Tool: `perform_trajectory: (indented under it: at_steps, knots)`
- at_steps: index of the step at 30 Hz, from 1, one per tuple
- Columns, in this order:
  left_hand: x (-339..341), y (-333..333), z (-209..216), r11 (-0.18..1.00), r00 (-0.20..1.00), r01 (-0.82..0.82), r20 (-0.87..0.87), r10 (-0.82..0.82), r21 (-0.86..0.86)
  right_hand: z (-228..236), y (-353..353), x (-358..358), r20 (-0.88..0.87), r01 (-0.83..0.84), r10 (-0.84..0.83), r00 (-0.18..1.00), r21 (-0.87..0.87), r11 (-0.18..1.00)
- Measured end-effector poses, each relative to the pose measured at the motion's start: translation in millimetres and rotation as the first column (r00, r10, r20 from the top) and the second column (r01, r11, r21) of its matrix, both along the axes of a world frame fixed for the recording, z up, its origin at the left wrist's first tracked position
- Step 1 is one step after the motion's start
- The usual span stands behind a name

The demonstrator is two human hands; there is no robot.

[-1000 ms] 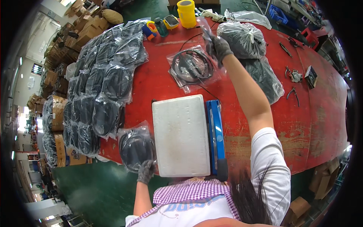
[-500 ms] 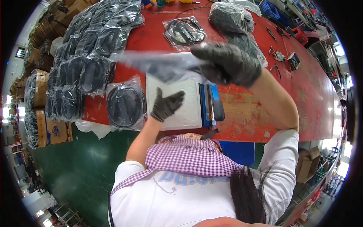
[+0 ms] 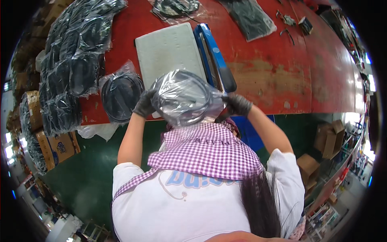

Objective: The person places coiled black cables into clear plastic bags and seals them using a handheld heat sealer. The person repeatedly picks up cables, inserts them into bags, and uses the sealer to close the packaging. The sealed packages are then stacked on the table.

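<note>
Between my two gloved hands is a coiled black cable in a clear plastic bag (image 3: 183,97), held up in front of the table's near edge. My left hand (image 3: 145,104), in a dark glove, is closed on the left edge of the bag. On the opposite side, my right hand (image 3: 237,107) pinches the bag's gathered right end. Just behind the bag lies a white board (image 3: 169,52), partly covered by it. Along the board's right side stands a long blue bag sealer (image 3: 215,58) with a dark end piece.
Several bagged cable coils are heaped at the left of the red table (image 3: 278,80). A single bagged coil (image 3: 121,97) lies left of the board. Farther back are another bagged coil (image 3: 175,7), a dark plastic bag (image 3: 250,20) and pliers (image 3: 287,36). Cardboard boxes (image 3: 330,139) stand at right.
My right hand has come down and toward me from above the board with the blurred plastic bag. My left hand, open over the board before, now grips the bagged cable too. The view has shifted.
</note>
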State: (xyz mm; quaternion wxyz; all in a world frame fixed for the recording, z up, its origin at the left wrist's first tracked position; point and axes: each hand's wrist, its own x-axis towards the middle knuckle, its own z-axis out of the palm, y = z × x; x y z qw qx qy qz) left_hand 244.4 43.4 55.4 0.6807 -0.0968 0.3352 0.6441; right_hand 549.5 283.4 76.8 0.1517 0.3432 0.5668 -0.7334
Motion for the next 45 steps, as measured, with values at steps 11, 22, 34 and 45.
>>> perform_trajectory:
  at_steps: [11,22,34,45]
  knots:
    - [35.7,104.4,-70.1,0.836,0.802,-0.547,0.271,0.532,-0.023,-79.3,132.5,-59.8,0.163,0.038,-0.25,0.954,0.765,0.643]
    - [50.3,112.0,-35.6,0.858,0.855,-0.43,0.178,0.487,-0.281,-73.9,31.8,-33.0,0.056,0.077,-0.137,0.989,0.596,0.799]
    - [64.9,113.1,-82.3,0.744,0.839,-0.498,-0.029,0.544,-0.445,-52.3,14.0,-21.0,0.007,0.561,-0.562,0.827,0.057,0.826]
    - [78.4,104.1,-73.9,0.62,0.716,-0.685,-0.196,0.67,-0.382,48.6,33.3,-45.1,-0.301,0.526,-0.446,0.843,0.632,0.569]
